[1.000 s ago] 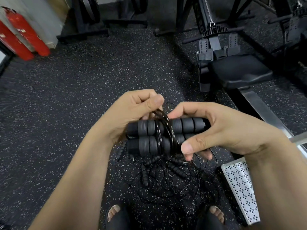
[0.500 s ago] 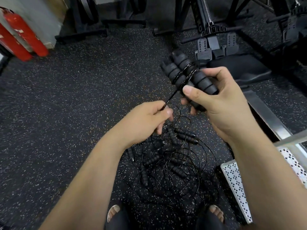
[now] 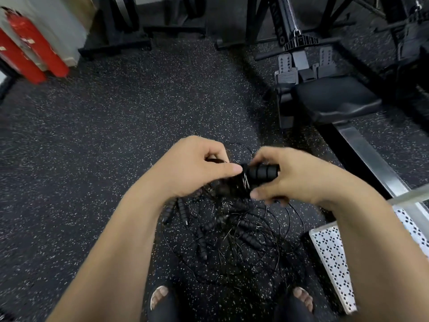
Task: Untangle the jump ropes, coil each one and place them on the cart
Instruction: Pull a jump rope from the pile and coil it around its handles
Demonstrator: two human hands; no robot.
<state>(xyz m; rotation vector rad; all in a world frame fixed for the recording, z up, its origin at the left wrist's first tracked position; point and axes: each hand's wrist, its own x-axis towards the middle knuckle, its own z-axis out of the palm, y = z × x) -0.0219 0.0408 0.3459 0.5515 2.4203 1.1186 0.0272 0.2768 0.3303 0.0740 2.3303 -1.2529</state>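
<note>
My right hand (image 3: 294, 177) grips a pair of black ribbed foam jump rope handles (image 3: 260, 173) held side by side, with thin black cord wound around their middle. My left hand (image 3: 195, 168) pinches that cord right next to the handles, thumb and fingers curled over it. Below my hands, a tangled heap of other black jump ropes (image 3: 234, 235) with several ribbed handles lies on the floor between my feet. The cart (image 3: 334, 259) shows as a perforated white metal shelf with a silver rail at the lower right.
Speckled black rubber gym floor (image 3: 104, 140) spreads to the left. A rowing machine with a black seat (image 3: 334, 98) and a metal rail (image 3: 369, 156) runs along the right. Red fire extinguishers (image 3: 30, 49) stand at the far left. Black equipment frames line the back.
My right hand has brought the handles down from up high to just above the pile. My left hand has closed in on them, still pinching the cord.
</note>
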